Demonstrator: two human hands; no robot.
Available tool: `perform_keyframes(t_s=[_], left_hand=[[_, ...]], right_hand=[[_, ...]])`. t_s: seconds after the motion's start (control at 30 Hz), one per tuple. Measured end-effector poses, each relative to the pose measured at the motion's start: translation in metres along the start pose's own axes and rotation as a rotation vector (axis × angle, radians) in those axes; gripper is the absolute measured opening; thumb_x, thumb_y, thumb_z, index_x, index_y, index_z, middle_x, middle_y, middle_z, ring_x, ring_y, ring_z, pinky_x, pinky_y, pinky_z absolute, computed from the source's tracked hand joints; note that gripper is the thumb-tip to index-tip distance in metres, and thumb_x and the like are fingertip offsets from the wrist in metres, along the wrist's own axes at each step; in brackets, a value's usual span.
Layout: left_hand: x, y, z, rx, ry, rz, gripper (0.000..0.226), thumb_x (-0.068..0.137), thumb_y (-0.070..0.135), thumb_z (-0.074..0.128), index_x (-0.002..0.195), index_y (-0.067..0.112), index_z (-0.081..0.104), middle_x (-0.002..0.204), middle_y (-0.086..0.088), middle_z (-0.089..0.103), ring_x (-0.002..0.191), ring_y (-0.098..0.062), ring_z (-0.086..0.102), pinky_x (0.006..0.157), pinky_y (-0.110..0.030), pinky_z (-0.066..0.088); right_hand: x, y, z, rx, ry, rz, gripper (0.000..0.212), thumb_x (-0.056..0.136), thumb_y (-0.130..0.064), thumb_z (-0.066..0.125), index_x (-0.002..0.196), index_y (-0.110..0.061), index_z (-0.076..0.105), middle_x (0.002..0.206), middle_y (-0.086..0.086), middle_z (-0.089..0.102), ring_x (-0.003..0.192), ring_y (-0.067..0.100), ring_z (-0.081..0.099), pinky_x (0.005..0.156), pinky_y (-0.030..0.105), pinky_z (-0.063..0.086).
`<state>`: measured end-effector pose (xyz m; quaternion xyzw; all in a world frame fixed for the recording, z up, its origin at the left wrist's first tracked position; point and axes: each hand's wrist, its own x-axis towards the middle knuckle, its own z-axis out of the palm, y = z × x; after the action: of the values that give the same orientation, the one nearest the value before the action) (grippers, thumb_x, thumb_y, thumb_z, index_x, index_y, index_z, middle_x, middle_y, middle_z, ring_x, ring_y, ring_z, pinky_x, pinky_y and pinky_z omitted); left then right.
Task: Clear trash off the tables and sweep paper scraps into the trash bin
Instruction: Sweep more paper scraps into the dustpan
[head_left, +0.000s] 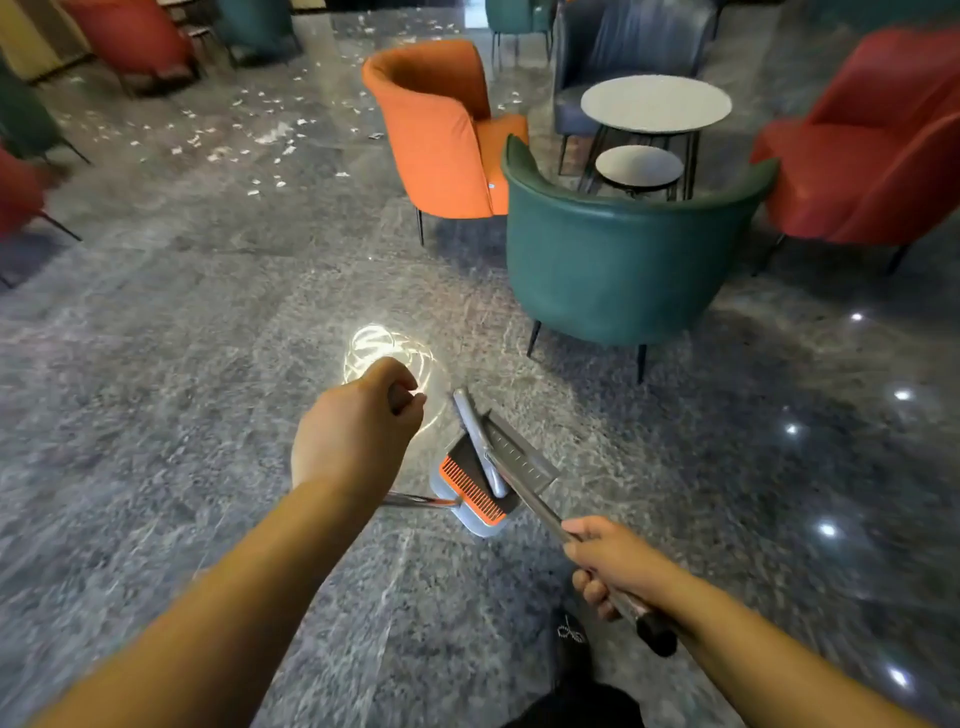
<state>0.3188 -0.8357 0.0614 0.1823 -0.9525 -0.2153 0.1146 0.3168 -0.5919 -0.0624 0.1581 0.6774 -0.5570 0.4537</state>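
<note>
Two hands carry our tools: left hand (358, 431) fisted round the dustpan (467, 493) handle, right hand (613, 566) wrapped round the broom (519, 462) shaft, broom head resting in the pan. Paper scraps (270, 135) litter the floor (182, 364) well ahead, left of the orange chair (441, 130). We judge sweeping not yet begun; next, walk there and separate the tools.
</note>
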Motion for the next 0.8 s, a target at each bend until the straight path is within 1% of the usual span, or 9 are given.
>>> perform_keyframes(t_s=[0.17,0.23,0.33,0.47,0.53,0.6,0.67,0.73,0.8], left_hand=[[0.064,0.006,0.013,0.005,0.06,-0.139,0.01,0.091,0.039,0.063,0.095,0.031,0.059,0.064,0.017,0.052,0.063,-0.015,0.052,0.048,-0.023,0.031],[0.087,0.004,0.015,-0.004,0.093,-0.177,0.012,0.091,0.04,0.064,0.096,0.03,0.06,0.067,0.016,0.055,0.065,-0.016,0.055,0.049,-0.023,0.035],[0.117,-0.002,0.016,-0.029,0.133,-0.22,0.011,0.09,0.04,0.065,0.094,0.031,0.061,0.067,0.016,0.058,0.067,-0.019,0.061,0.055,-0.029,0.045],[0.158,-0.018,0.021,-0.042,0.167,-0.246,0.011,0.089,0.04,0.066,0.093,0.031,0.061,0.07,0.016,0.062,0.067,-0.017,0.061,0.055,-0.028,0.044],[0.183,-0.03,0.025,-0.046,0.176,-0.266,0.011,0.089,0.04,0.066,0.094,0.03,0.062,0.07,0.017,0.06,0.068,-0.017,0.061,0.055,-0.028,0.044],[0.213,-0.045,0.028,-0.047,0.182,-0.294,0.012,0.088,0.04,0.066,0.094,0.031,0.063,0.069,0.018,0.058,0.069,-0.017,0.061,0.056,-0.027,0.041],[0.247,-0.06,0.031,-0.036,0.182,-0.311,0.012,0.088,0.041,0.066,0.094,0.031,0.063,0.069,0.017,0.058,0.07,-0.019,0.06,0.057,-0.028,0.039],[0.284,-0.075,0.033,-0.031,0.184,-0.319,0.012,0.088,0.04,0.066,0.095,0.03,0.063,0.071,0.014,0.06,0.074,-0.023,0.062,0.057,-0.029,0.041],[0.322,-0.09,0.033,-0.038,0.18,-0.32,0.012,0.088,0.039,0.066,0.095,0.03,0.063,0.07,0.014,0.058,0.075,-0.024,0.063,0.057,-0.03,0.043]], right_hand=[[0.052,-0.08,-0.027,-0.183,-0.069,-0.013,0.031,0.1,-0.009,0.036,0.131,-0.013,0.041,0.061,0.006,0.04,0.037,0.007,0.034,0.039,0.013,0.03],[0.072,-0.108,-0.032,-0.217,-0.086,-0.021,0.033,0.101,-0.008,0.036,0.135,-0.008,0.038,0.06,0.007,0.038,0.035,0.007,0.033,0.038,0.012,0.029],[0.102,-0.149,-0.036,-0.214,-0.138,0.002,0.039,0.102,-0.009,0.036,0.141,-0.013,0.032,0.062,0.006,0.036,0.035,0.009,0.033,0.039,0.014,0.03],[0.143,-0.193,-0.03,-0.257,-0.196,0.007,0.035,0.101,-0.01,0.035,0.137,-0.008,0.034,0.061,0.005,0.035,0.035,0.008,0.032,0.04,0.014,0.03],[0.168,-0.216,-0.024,-0.271,-0.208,0.012,0.037,0.102,-0.012,0.036,0.138,-0.018,0.037,0.06,0.006,0.036,0.035,0.008,0.033,0.04,0.014,0.032],[0.194,-0.242,-0.015,-0.288,-0.225,0.024,0.03,0.102,-0.013,0.035,0.13,-0.024,0.04,0.061,0.007,0.036,0.036,0.008,0.033,0.041,0.015,0.031],[0.219,-0.27,-0.003,-0.288,-0.227,0.035,0.027,0.102,-0.013,0.035,0.123,-0.029,0.04,0.063,0.007,0.035,0.037,0.008,0.033,0.042,0.015,0.031],[0.244,-0.298,0.01,-0.293,-0.225,0.04,0.03,0.102,-0.014,0.036,0.124,-0.032,0.038,0.063,0.006,0.036,0.037,0.007,0.033,0.04,0.014,0.031],[0.268,-0.329,0.021,-0.285,-0.218,0.054,0.029,0.102,-0.014,0.036,0.125,-0.031,0.038,0.062,0.006,0.036,0.036,0.007,0.033,0.04,0.014,0.03]])
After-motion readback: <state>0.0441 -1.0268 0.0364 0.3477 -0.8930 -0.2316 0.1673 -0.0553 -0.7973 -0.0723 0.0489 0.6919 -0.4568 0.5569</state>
